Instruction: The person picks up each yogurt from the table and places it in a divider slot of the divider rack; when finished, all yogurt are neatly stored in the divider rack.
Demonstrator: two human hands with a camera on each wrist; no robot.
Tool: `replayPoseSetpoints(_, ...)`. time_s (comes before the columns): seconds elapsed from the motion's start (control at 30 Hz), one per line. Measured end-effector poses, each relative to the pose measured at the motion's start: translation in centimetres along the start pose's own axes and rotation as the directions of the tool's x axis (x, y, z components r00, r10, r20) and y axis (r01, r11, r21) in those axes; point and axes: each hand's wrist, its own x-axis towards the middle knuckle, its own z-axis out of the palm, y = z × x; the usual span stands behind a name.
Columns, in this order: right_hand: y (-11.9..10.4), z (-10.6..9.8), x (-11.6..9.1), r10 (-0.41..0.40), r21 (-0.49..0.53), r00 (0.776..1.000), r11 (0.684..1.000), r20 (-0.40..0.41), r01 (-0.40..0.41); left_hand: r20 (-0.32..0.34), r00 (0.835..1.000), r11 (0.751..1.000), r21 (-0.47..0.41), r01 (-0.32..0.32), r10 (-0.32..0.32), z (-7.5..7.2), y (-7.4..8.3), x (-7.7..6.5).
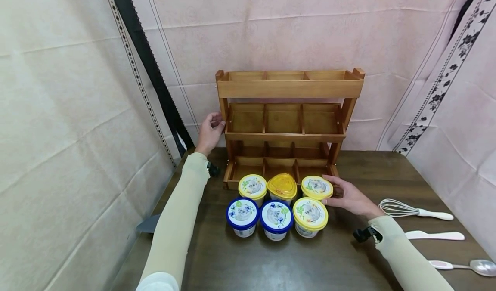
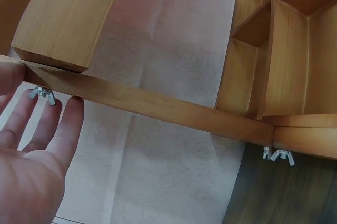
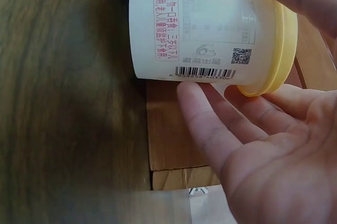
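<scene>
My left hand holds the left side post of a three-tier wooden rack. In the left wrist view, the thumb lies on one face of the post and the fingers on the other, by a wing nut. My right hand grips a white food tub with a yellow lid, at the right of the back row. The right wrist view shows the thumb at the lid and fingers along the printed side. Other tubs stand close by: yellow-lidded ones and blue-lidded ones.
The rack's tiers are split into compartments, with the lowest tier just behind the tubs. On the right of the dark wooden table lie a whisk, a white-handled spreader and a spoon. Pale cloth hangs behind.
</scene>
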Motion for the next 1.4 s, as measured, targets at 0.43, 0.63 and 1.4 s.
replayPoseSetpoints(0.43,-0.4,-0.8,0.0,0.011,0.023,0.998,1.0,-0.056,-0.01,-0.005,1.0,1.0,-0.023,-0.01,0.01,0.1,-0.7,0.0)
replayPoseSetpoints(0.63,-1.3,-1.5,0.0,-0.009,0.019,0.998,1.0,-0.065,0.01,-0.009,1.0,1.0,0.007,-0.014,0.014,0.2,-0.6,0.1)
replayPoseSetpoints(1.4,-3.4,-3.9,3.4,0.001,0.034,0.988,0.999,-0.152,0.004,0.012,1.0,1.0,-0.004,-0.007,0.007,0.1,-0.2,0.4)
